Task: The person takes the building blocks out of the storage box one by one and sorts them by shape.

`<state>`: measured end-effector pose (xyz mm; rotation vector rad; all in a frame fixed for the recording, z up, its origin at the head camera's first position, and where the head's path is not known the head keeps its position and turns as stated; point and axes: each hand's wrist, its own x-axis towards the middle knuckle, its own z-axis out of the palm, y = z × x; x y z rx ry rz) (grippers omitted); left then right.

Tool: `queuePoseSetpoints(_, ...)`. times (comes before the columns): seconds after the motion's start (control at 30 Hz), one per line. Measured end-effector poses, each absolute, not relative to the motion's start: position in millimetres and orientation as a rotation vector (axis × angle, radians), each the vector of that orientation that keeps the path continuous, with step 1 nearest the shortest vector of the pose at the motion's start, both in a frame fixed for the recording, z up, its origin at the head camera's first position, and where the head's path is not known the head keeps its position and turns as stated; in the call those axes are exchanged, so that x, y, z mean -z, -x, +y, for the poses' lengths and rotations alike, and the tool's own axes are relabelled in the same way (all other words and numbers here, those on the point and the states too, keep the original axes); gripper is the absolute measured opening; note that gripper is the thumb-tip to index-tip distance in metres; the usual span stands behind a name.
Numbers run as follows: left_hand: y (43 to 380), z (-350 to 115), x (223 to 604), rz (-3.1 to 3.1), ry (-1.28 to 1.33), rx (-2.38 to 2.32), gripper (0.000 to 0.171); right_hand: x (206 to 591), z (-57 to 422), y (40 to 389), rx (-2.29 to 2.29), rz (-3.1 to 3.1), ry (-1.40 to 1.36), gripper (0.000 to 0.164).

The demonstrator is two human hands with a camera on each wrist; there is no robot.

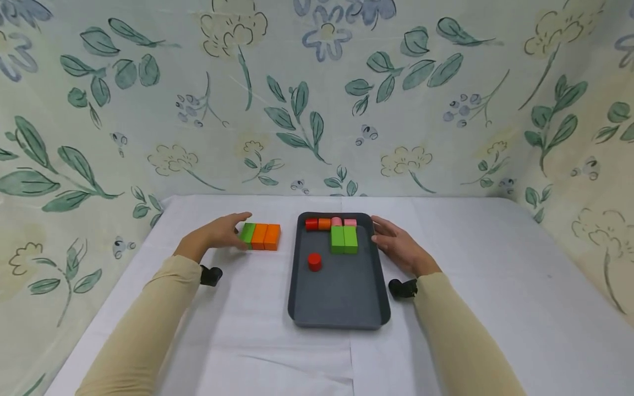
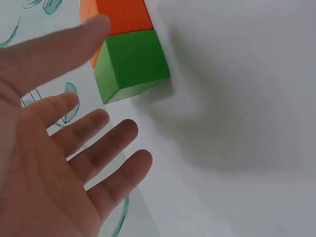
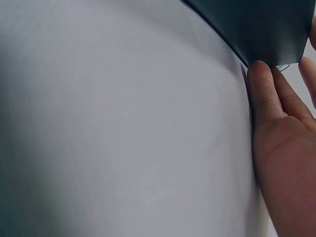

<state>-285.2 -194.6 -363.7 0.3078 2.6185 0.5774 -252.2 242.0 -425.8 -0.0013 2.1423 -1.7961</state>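
Observation:
My left hand (image 1: pixel 221 232) is beside a short row of blocks left of the tray. Closest to it is a green block (image 1: pixel 247 236), with two orange blocks (image 1: pixel 265 237) adjoining on the right. The left wrist view has its fingers (image 2: pixel 116 150) spread apart and its thumb passing over the corner of the green block (image 2: pixel 138 57). At the far right side of a dark grey tray (image 1: pixel 342 297), my right hand (image 1: pixel 398 247) has its fingers against the rim. From the right wrist, straight fingertips (image 3: pixel 260 71) meet the tray's outer wall (image 3: pixel 261 34).
Inside the tray, two light green blocks (image 1: pixel 344 240) stand near the back. Small red, orange and pink pieces (image 1: pixel 324 224) line its back wall, and a red cylinder (image 1: pixel 314 262) is nearer the left side. Floral fabric (image 1: pixel 317 99) rises behind the white-covered table (image 1: pixel 470 308).

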Motion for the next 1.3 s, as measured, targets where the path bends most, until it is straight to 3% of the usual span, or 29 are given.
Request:
queuePoseSetpoints(0.17,287,-194,344,2.680,-0.416,-0.491,0.090,424,241,253,1.796,2.138,-0.007,0.071)
queuePoseSetpoints(0.33,292,-182,314,2.870,-0.591,-0.473,0.073,422,240,254,1.805,2.134,0.005,0.072)
queuePoseSetpoints(0.57,290,-137,287,2.992,-0.800,-0.447,0.054,419,241,255,1.832,2.121,0.011,0.072)
queuePoseSetpoints(0.83,285,-86,275,2.934,-0.963,-0.352,0.046,420,241,255,1.824,2.131,0.026,0.072)
queuePoseSetpoints(0.97,277,-66,277,2.925,-1.038,-0.323,0.044,421,243,255,1.821,2.140,0.019,0.072)
queuePoseSetpoints(1.3,260,-24,325,2.867,-1.177,-0.440,0.033,426,242,254,1.804,2.131,0.009,0.071)
